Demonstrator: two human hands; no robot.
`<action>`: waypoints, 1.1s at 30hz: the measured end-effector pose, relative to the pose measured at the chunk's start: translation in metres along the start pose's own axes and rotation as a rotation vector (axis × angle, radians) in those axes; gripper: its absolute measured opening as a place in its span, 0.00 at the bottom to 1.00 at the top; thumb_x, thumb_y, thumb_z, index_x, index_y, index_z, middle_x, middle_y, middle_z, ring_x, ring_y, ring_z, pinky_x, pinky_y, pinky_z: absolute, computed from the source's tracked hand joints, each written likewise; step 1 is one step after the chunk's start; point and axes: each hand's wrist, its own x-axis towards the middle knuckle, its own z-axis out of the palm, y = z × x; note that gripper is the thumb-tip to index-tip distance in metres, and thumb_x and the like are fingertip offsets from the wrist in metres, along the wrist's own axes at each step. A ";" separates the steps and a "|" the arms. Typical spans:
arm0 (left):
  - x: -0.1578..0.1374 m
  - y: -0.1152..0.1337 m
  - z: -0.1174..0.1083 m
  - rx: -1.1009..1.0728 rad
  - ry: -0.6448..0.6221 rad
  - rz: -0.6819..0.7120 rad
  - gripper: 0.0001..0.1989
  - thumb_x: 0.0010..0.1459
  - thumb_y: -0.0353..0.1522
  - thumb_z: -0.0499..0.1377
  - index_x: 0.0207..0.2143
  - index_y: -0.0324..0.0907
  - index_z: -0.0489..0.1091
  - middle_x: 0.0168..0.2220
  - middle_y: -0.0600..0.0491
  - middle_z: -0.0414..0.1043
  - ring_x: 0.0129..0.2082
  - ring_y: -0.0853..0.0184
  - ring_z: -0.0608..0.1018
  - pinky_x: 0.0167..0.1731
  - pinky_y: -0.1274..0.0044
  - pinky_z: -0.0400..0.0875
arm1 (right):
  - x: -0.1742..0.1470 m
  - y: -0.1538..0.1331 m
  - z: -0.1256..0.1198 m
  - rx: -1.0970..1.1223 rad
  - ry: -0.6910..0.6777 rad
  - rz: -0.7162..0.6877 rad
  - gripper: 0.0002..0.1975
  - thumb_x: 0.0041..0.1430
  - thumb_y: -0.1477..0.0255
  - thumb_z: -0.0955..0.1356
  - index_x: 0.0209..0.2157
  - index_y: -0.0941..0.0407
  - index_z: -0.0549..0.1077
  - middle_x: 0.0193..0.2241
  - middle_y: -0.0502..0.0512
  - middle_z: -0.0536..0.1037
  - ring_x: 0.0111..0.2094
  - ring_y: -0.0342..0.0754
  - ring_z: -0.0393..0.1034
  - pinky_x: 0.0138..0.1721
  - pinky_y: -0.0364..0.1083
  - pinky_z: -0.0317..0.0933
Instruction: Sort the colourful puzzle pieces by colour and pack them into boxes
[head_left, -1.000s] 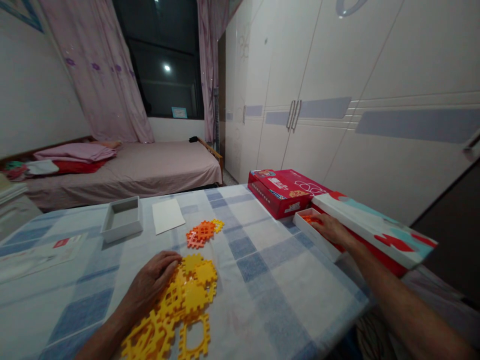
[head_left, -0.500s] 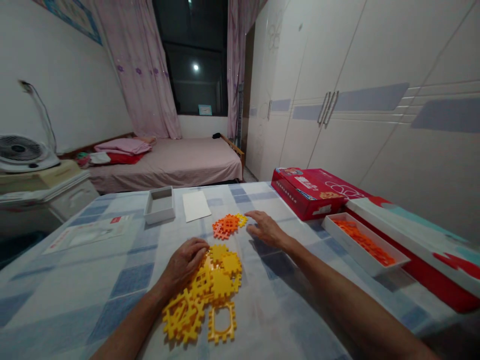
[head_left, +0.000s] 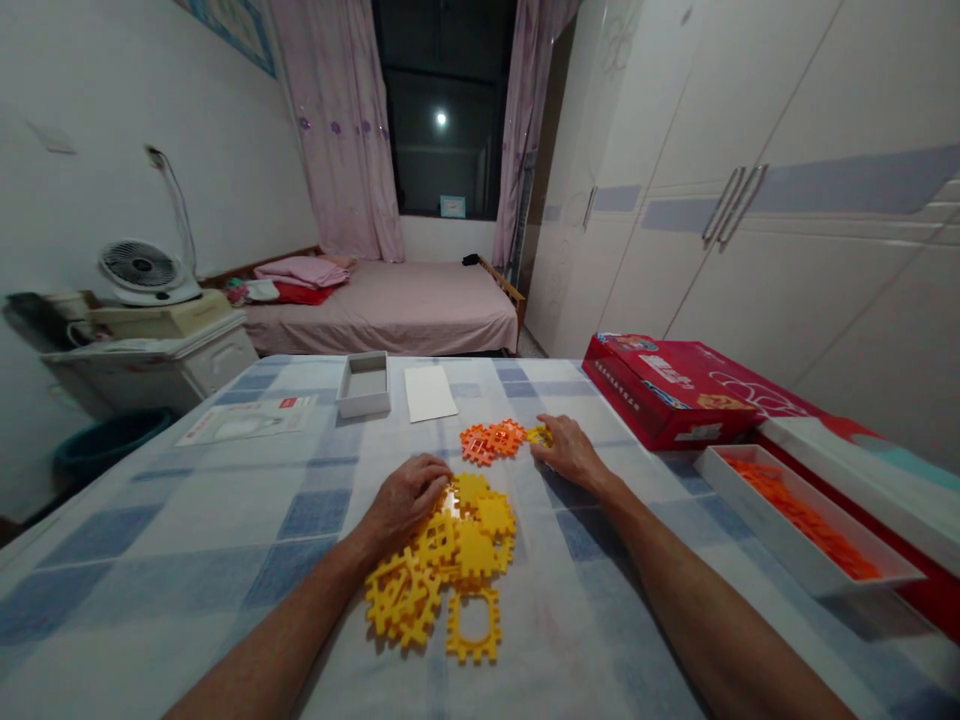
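Note:
A heap of yellow interlocking plastic building pieces [head_left: 476,548] lies on the table in front of me, with one frame-shaped yellow piece [head_left: 491,625] at its near edge. My left hand [head_left: 411,500] rests against the heap's far left side, fingers curled together; what lies under the fingertips is hidden. Farther back, my right hand [head_left: 571,450] has thumb and fingers closed around a small yellow piece [head_left: 537,435], which they partly cover. Just left of it lie several orange interlocking pieces [head_left: 491,442], flat and overlapping.
On the right stand a white tray [head_left: 709,462] of orange pieces and a red box [head_left: 660,400]. An open grey-white box [head_left: 364,408] and a white card [head_left: 431,396] lie at the back. A printed sheet [head_left: 247,420] is on the left of the checked tablecloth [head_left: 187,540].
My right hand has come down onto the small yellow piece, which now sits slightly apart from the orange ones. My left hand stays by the heap. The view has turned left.

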 end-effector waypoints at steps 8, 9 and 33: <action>-0.001 0.001 -0.001 0.011 -0.013 0.007 0.14 0.61 0.33 0.48 0.35 0.41 0.73 0.39 0.50 0.72 0.41 0.67 0.73 0.44 0.74 0.67 | -0.014 -0.013 -0.040 0.248 -0.185 -0.133 0.29 0.51 0.62 0.68 0.54 0.58 0.66 0.45 0.60 0.73 0.42 0.49 0.68 0.44 0.47 0.60; -0.001 0.000 -0.001 0.010 -0.019 0.007 0.14 0.61 0.33 0.48 0.36 0.41 0.73 0.39 0.49 0.72 0.41 0.66 0.73 0.45 0.74 0.67 | -0.017 -0.019 -0.041 0.340 -0.220 -0.190 0.30 0.51 0.61 0.68 0.54 0.57 0.66 0.47 0.59 0.72 0.43 0.49 0.68 0.44 0.47 0.61; 0.000 0.002 0.001 -0.010 0.023 0.006 0.14 0.60 0.32 0.48 0.33 0.41 0.74 0.37 0.50 0.73 0.38 0.66 0.73 0.43 0.74 0.67 | 0.010 -0.043 -0.015 0.491 -0.247 -0.139 0.13 0.56 0.69 0.59 0.32 0.60 0.71 0.28 0.51 0.74 0.28 0.42 0.65 0.29 0.40 0.58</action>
